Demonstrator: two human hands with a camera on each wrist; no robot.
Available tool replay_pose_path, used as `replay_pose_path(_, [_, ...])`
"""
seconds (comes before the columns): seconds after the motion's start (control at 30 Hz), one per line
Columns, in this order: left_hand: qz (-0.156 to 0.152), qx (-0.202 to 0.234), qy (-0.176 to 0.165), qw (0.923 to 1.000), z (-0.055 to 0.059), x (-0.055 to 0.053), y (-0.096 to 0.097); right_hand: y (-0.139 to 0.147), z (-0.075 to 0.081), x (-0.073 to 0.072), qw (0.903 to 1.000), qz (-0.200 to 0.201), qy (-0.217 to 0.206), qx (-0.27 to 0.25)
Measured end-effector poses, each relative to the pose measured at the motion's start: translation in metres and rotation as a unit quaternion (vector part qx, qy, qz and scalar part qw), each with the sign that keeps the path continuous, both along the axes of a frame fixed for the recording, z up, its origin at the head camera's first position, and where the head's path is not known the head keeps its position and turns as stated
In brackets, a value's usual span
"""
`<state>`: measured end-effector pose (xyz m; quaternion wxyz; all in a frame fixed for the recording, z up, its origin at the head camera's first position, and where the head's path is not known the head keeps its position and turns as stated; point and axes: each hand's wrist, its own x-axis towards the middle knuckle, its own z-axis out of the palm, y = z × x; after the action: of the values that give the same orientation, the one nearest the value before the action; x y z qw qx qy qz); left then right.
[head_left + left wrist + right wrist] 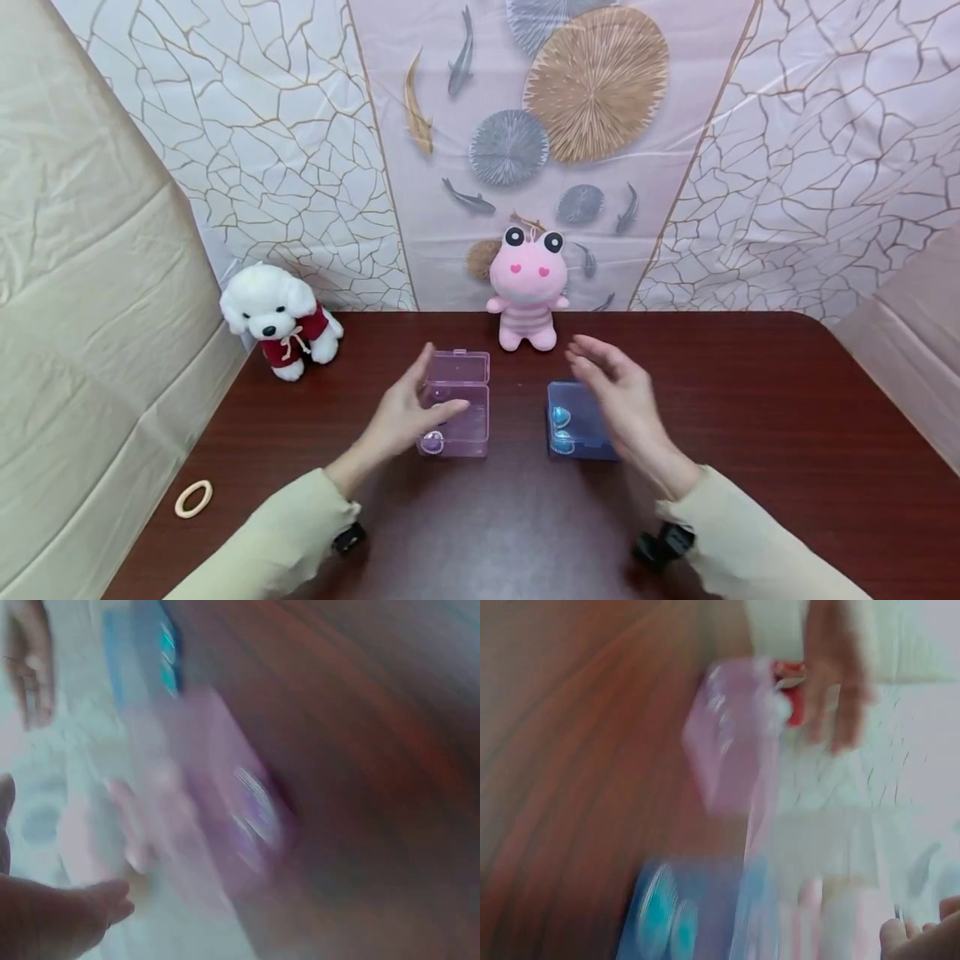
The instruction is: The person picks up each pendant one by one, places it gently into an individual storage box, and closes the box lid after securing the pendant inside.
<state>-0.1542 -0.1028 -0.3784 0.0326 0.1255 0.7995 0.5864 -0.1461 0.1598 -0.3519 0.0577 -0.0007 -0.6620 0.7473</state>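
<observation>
A clear pink plastic box stands on the table with its hinged lid raised. Purple gem-like pieces with pale beaded rims lie along its left side. My left hand hovers over this box, thumb and fingers spread, holding nothing. To the right is a clear blue box with turquoise beaded-rim pieces at its left side. My right hand is above its right part, fingers loosely bent and nothing visible in them; it hides that side. Both wrist views are blurred.
At the back stands a pink plush toy with a striped body. A white plush dog in red sits at the back left. Near the left edge lies a pale wooden ring. A patterned cloth hangs behind the table.
</observation>
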Motion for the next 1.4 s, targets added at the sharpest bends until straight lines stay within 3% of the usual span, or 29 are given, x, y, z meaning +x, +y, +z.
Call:
replay_pose_path(0.17, [-0.018, 0.01, -0.062, 0.9979, -0.02, 0.0, -0.033, -0.062, -0.001, -0.016, 0.9932, 0.03, -0.084, -0.074])
replay_pose_path(0.33, [-0.053, 0.051, -0.102, 0.9921, -0.036, 0.002, -0.038, -0.102, -0.026, -0.041, 0.9881, -0.008, -0.136, -0.072])
replay_pose_path(0.4, [-0.056, 0.065, -0.099, 0.9915, -0.04, 0.003, -0.038, -0.106, -0.056, -0.06, 0.9899, -0.023, -0.127, -0.059])
replay_pose_path(0.47, [-0.051, 0.07, -0.09, 0.9921, -0.043, 0.003, -0.037, -0.105, -0.101, -0.089, 0.9919, -0.033, -0.116, -0.041])
replay_pose_path(0.5, [-0.05, 0.073, -0.087, 0.9923, -0.044, 0.004, -0.036, -0.106, -0.102, -0.091, 0.9911, -0.038, -0.123, -0.035])
replay_pose_path(0.57, [-0.045, 0.075, -0.083, 0.9926, -0.045, 0.005, -0.035, -0.101, -0.151, -0.126, 0.9895, -0.04, -0.134, -0.037])
replay_pose_path(0.63, [-0.044, 0.077, -0.081, 0.9928, -0.045, 0.005, -0.035, -0.098, -0.183, -0.152, 0.9863, -0.046, -0.153, -0.041])
replay_pose_path(0.67, [-0.045, 0.077, -0.08, 0.9928, -0.045, 0.005, -0.034, -0.098, -0.188, -0.157, 0.9849, -0.048, -0.161, -0.044])
replay_pose_path(0.7, [-0.044, 0.077, -0.079, 0.9929, -0.045, 0.005, -0.034, -0.098, -0.174, -0.149, 0.984, -0.043, -0.164, -0.055])
replay_pose_path(0.73, [-0.043, 0.078, -0.078, 0.993, -0.045, 0.005, -0.034, -0.095, -0.194, -0.162, 0.9858, -0.044, -0.15, -0.062])
replay_pose_path(0.8, [-0.045, 0.075, -0.073, 0.9935, -0.046, 0.005, -0.034, -0.097, -0.178, -0.149, 0.9912, -0.043, -0.106, -0.067])
replay_pose_path(0.9, [-0.044, 0.069, -0.069, 0.9942, -0.047, 0.005, -0.035, -0.106, -0.119, -0.112, 0.9936, -0.05, -0.085, -0.055])
replay_pose_path(0.93, [-0.043, 0.067, -0.068, 0.9945, -0.047, 0.006, -0.035, -0.108, -0.116, -0.111, 0.9935, -0.061, -0.085, -0.043])
replay_pose_path(1.03, [-0.033, 0.067, -0.073, 0.9945, -0.046, 0.006, -0.035, -0.115, -0.061, -0.078, 0.9916, -0.071, -0.107, -0.013])
replay_pose_path(1.1, [-0.028, 0.066, -0.073, 0.9947, -0.046, 0.006, -0.035, -0.116, -0.046, -0.064, 0.9935, -0.066, -0.093, 0.003])
replay_pose_path(1.23, [-0.019, 0.072, -0.078, 0.9941, -0.045, 0.007, -0.034, -0.112, -0.038, -0.045, 0.9964, -0.042, -0.054, 0.05])
replay_pose_path(1.4, [-0.015, 0.064, -0.075, 0.995, -0.045, 0.006, -0.034, -0.101, -0.046, -0.019, 0.994, 0.005, -0.042, 0.101])
